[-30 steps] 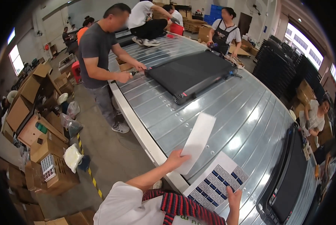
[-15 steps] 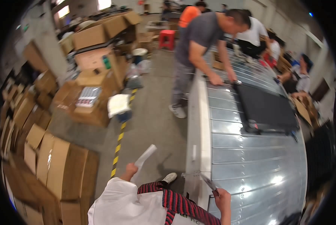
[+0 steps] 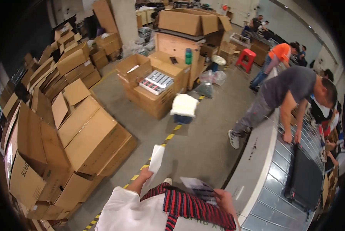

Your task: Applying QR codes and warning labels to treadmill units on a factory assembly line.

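Low in the picture, my left hand (image 3: 144,175) is closed on a narrow white paper strip (image 3: 156,159) that stands up above the floor. My right hand (image 3: 223,198) grips a printed white sheet (image 3: 197,185) by its right side, in front of my red-and-black striped apron (image 3: 191,206). The sheet is tilted and partly blurred. Both hands are held in the air near my body, apart from each other. To the right of my right hand runs the metal slatted conveyor (image 3: 270,184).
A co-worker (image 3: 284,92) leans over the conveyor with both hands by a black suitcase (image 3: 305,175). Large cardboard boxes (image 3: 87,138) stand at left. Ahead are a white-topped stool (image 3: 184,106), a carton with packed goods (image 3: 149,102) and a red stool (image 3: 245,59).
My view has swung left, bringing more cartons in and pushing the conveyor rightward. My right hand has moved from over the conveyor's edge to before my apron, its sheet now facing up.
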The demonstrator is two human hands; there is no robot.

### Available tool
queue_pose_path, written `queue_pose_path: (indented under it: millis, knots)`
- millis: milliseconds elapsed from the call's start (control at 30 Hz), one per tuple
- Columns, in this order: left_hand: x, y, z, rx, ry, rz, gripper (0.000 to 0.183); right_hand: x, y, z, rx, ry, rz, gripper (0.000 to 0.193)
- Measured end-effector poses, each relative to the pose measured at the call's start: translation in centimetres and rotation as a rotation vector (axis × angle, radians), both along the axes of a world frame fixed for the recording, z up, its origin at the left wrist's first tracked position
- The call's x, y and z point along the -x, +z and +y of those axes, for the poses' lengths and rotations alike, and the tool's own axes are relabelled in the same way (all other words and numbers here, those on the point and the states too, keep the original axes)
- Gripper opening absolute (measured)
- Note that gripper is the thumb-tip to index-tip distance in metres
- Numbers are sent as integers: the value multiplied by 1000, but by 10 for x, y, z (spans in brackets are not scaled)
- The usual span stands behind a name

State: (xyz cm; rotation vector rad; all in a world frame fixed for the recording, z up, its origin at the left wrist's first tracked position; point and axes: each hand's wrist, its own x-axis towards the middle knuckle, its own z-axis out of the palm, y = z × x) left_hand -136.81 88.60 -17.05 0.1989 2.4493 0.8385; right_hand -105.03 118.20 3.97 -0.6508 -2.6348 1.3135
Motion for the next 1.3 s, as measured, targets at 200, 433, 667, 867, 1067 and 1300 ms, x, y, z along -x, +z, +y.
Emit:
queue_pose_path:
  millis: [200, 433, 667, 867, 1067, 1300]
  knots:
    - [137, 62, -14, 72, -39, 147, 36, 160, 21, 6, -234, 288, 76, 16]
    - [278, 136, 75, -252, -63, 205, 33, 300, 4, 47, -360, 452, -174, 13]
    - [458, 191, 130, -288, -31, 315, 29, 486, -17, 87, -373, 480, -119, 14]
    - [562, 216, 116, -222, 99, 411, 26, 623, 25, 122, -351, 653, -85, 17]
    - [771, 244, 100, 78, 64, 596, 22, 711, 38, 134, -355, 530, -106, 15]
    - [968, 215, 126, 204, 72, 432, 26, 796, 60, 110, -262, 313, -283, 13]
